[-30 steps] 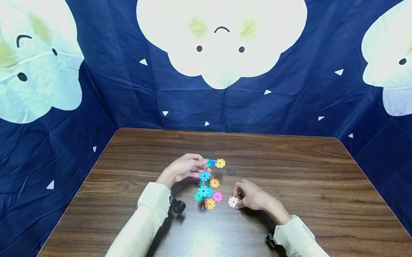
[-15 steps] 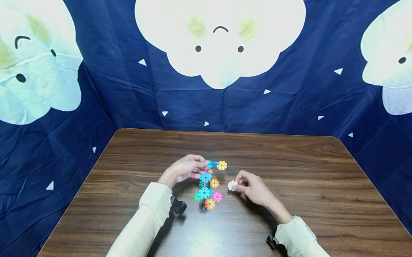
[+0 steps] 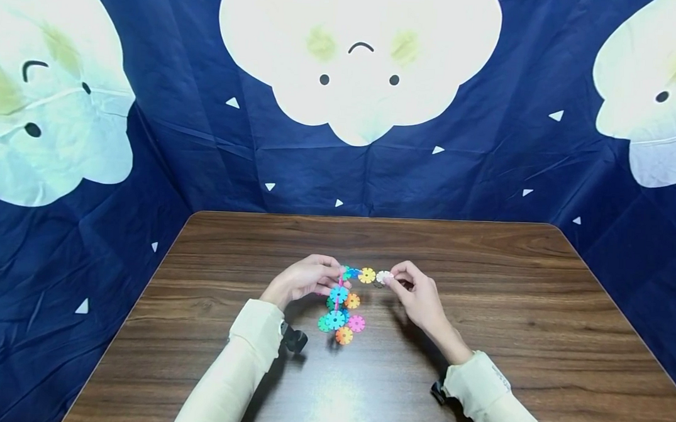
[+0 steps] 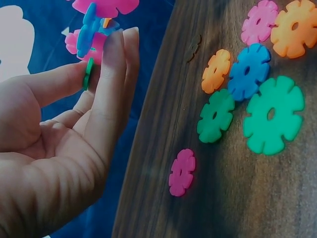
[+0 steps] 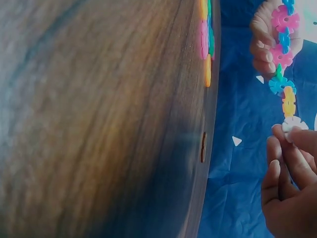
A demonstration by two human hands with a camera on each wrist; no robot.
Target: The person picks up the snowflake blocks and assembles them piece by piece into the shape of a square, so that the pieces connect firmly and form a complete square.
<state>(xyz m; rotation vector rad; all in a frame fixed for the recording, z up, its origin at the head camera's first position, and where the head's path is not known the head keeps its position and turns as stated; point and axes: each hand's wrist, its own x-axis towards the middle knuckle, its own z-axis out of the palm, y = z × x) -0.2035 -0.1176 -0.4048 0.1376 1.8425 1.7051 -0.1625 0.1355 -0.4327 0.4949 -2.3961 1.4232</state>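
Note:
My left hand (image 3: 303, 280) holds up a chain of linked flower-shaped plastic discs above the table, its thumb and fingers pinching a green disc (image 4: 88, 74). Pink and blue discs alternate along the chain, including a light blue disc (image 3: 339, 295) in the head view. At its far end is a yellow disc (image 3: 366, 275). Thumb and fingertips of my right hand (image 3: 421, 303) pinch a white disc (image 5: 293, 122), which meets the edge of the yellow one. Whether their slots interlock, I cannot tell.
Loose discs lie on the wooden table (image 3: 538, 295) below the chain: green (image 4: 273, 115), blue (image 4: 249, 72), orange (image 4: 216, 71) and pink (image 4: 182, 172) ones among them. A dark brown disc (image 5: 203, 147) lies apart. Blue cloth (image 3: 367, 181) with cloud prints hangs behind and beside the table.
My right hand has lifted the white disc from the table and carried it away from me to the chain's yellow end. My left hand with the chain has shifted slightly right.

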